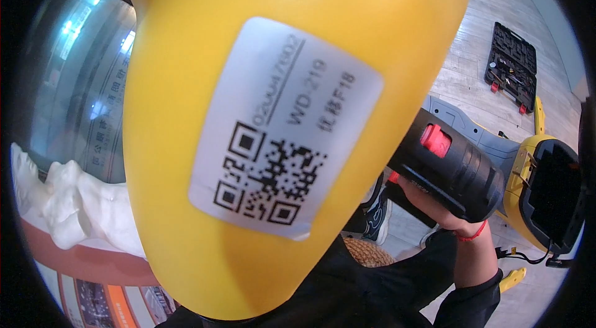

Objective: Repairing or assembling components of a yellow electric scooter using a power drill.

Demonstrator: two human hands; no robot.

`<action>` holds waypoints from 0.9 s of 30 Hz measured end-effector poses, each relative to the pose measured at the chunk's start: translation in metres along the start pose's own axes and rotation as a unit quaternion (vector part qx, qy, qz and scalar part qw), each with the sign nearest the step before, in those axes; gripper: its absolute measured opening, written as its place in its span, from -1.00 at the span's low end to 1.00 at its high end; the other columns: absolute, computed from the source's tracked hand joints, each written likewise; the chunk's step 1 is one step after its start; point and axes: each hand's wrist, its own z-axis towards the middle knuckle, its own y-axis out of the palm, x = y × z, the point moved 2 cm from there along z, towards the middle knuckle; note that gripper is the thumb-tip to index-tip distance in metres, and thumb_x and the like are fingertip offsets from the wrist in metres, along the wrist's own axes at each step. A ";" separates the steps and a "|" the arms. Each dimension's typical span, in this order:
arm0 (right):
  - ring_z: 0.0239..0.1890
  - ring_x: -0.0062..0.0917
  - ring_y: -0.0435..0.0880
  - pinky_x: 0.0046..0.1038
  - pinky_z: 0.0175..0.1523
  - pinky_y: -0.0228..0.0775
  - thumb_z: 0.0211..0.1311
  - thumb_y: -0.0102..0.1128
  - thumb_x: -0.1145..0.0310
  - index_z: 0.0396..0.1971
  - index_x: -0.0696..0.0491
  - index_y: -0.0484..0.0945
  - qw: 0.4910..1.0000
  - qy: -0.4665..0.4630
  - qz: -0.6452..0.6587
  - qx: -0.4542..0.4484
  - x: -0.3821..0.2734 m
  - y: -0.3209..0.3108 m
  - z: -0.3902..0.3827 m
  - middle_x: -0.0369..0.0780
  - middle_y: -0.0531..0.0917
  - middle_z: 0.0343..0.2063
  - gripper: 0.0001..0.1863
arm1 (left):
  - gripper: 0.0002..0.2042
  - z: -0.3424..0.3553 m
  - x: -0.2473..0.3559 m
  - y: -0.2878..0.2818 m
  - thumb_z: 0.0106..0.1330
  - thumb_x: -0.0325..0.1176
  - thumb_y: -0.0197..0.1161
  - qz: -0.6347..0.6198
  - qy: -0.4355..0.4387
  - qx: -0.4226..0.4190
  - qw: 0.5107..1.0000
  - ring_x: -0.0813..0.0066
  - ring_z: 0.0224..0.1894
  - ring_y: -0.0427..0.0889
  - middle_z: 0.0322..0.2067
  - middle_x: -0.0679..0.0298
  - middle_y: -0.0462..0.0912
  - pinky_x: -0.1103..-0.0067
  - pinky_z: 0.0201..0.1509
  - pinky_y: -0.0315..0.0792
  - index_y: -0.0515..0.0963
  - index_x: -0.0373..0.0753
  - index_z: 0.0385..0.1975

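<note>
A large, smooth yellow plastic shell fills the middle of the head view, very close, with a white label bearing a square code on it. To its right, my right hand, a red cord round its wrist, is closed around the handle of a black cordless drill with a red switch on top. The shell covers the drill's front end, so I cannot tell whether it touches anything. The drill body hides part of my fingers. My left hand does not show.
A black tool case lies open on the floor at the far right. Nearer stands a yellow and grey machine part with a dark opening and loose cables. White sculpted shapes and a glossy glass surface are on the left.
</note>
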 end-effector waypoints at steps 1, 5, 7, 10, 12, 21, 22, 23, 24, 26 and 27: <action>-0.20 -0.51 0.60 -0.53 -0.06 0.37 0.06 0.17 0.40 -0.18 0.03 0.53 1.000 0.002 -0.001 0.000 0.001 -0.003 0.004 -0.27 0.64 -0.29 -0.73 | -0.15 -0.002 0.002 0.001 -0.08 -0.07 0.44 -0.002 -0.001 -0.013 1.000 0.21 0.13 0.33 0.12 0.08 0.28 0.36 0.23 0.16 0.12 -0.35 0.15; -0.41 -0.60 0.56 -0.58 -0.24 0.40 -0.01 0.23 0.40 -0.34 0.10 0.54 0.969 0.120 0.215 -0.022 0.005 -0.020 0.029 -0.26 0.61 -0.44 -0.81 | -0.18 -0.009 0.006 0.002 -0.08 -0.10 0.44 -0.004 -0.005 -0.064 0.998 0.20 0.13 0.34 0.11 0.08 0.30 0.37 0.22 0.18 0.15 -0.35 0.13; -0.46 -0.62 0.55 -0.59 -0.28 0.40 -0.03 0.24 0.40 -0.39 0.12 0.55 0.953 0.145 0.265 -0.030 0.005 -0.022 0.034 -0.26 0.61 -0.48 -0.82 | -0.20 -0.012 0.009 0.002 -0.08 -0.12 0.43 -0.005 -0.006 -0.084 0.996 0.20 0.13 0.35 0.10 0.08 0.32 0.37 0.22 0.19 0.17 -0.35 0.12; -0.44 -0.59 0.57 -0.57 -0.24 0.41 -0.05 0.26 0.44 -0.38 0.11 0.54 0.908 0.230 0.335 -0.105 0.004 -0.021 0.042 -0.23 0.60 -0.49 -0.82 | -0.22 -0.007 0.014 -0.004 -0.08 -0.14 0.43 -0.006 -0.003 -0.087 0.996 0.19 0.12 0.36 0.09 0.07 0.34 0.37 0.21 0.20 0.19 -0.35 0.11; -0.41 -0.56 0.58 -0.56 -0.21 0.41 -0.07 0.27 0.48 -0.37 0.11 0.55 0.935 0.138 0.317 -0.080 0.000 -0.012 0.033 -0.21 0.61 -0.46 -0.81 | -0.24 0.003 0.017 -0.006 -0.08 -0.15 0.43 0.002 0.008 -0.062 0.998 0.19 0.12 0.36 0.08 0.07 0.35 0.37 0.20 0.21 0.21 -0.35 0.10; -0.41 -0.60 0.55 -0.50 -0.32 0.43 0.06 0.20 0.52 -0.19 0.06 0.48 0.868 0.311 0.384 -0.052 0.028 0.003 -0.029 -0.31 0.58 -0.44 -0.74 | -0.30 0.041 0.035 0.010 -0.08 -0.21 0.42 -0.032 0.016 0.116 0.993 0.18 0.11 0.38 0.06 0.06 0.40 0.38 0.19 0.24 0.27 -0.35 0.07; -0.42 -0.60 0.55 -0.50 -0.32 0.43 0.06 0.20 0.52 -0.20 0.06 0.48 0.874 0.303 0.373 -0.074 0.025 0.012 -0.025 -0.31 0.58 -0.44 -0.74 | -0.28 0.036 0.029 0.007 -0.08 -0.15 0.41 -0.016 0.006 0.066 0.998 0.13 0.13 0.36 0.08 0.04 0.38 0.36 0.20 0.22 0.26 -0.34 0.08; -0.42 -0.60 0.55 -0.50 -0.32 0.42 0.06 0.20 0.52 -0.20 0.06 0.48 0.880 0.298 0.358 -0.090 0.029 0.010 -0.023 -0.31 0.58 -0.44 -0.74 | -0.26 0.041 0.031 0.005 -0.09 -0.09 0.39 -0.010 -0.005 0.013 1.000 0.08 0.14 0.33 0.10 0.01 0.36 0.34 0.22 0.20 0.26 -0.33 0.09; -0.42 -0.60 0.54 -0.50 -0.33 0.42 0.06 0.20 0.52 -0.20 0.06 0.48 0.886 0.295 0.341 -0.105 0.032 0.004 -0.033 -0.31 0.57 -0.45 -0.74 | -0.24 0.041 0.039 0.001 -0.13 -0.06 0.41 -0.019 0.010 0.044 0.999 0.13 0.14 0.34 0.12 0.06 0.35 0.34 0.22 0.21 0.27 -0.30 0.08; -0.43 -0.60 0.54 -0.50 -0.33 0.42 0.06 0.20 0.52 -0.21 0.06 0.48 0.896 0.291 0.309 -0.132 0.034 -0.007 -0.048 -0.31 0.57 -0.45 -0.75 | -0.22 0.044 0.047 -0.004 -0.17 -0.06 0.44 -0.016 -0.003 0.061 0.998 0.18 0.14 0.35 0.11 0.12 0.36 0.33 0.23 0.20 0.28 -0.28 0.07; -0.43 -0.60 0.54 -0.50 -0.33 0.42 0.07 0.20 0.52 -0.21 0.06 0.48 0.899 0.291 0.295 -0.144 0.031 -0.022 -0.082 -0.31 0.57 -0.45 -0.75 | -0.22 0.043 0.048 -0.006 -0.17 -0.06 0.44 -0.023 -0.013 0.077 0.997 0.18 0.14 0.35 0.11 0.12 0.36 0.33 0.23 0.20 0.28 -0.28 0.07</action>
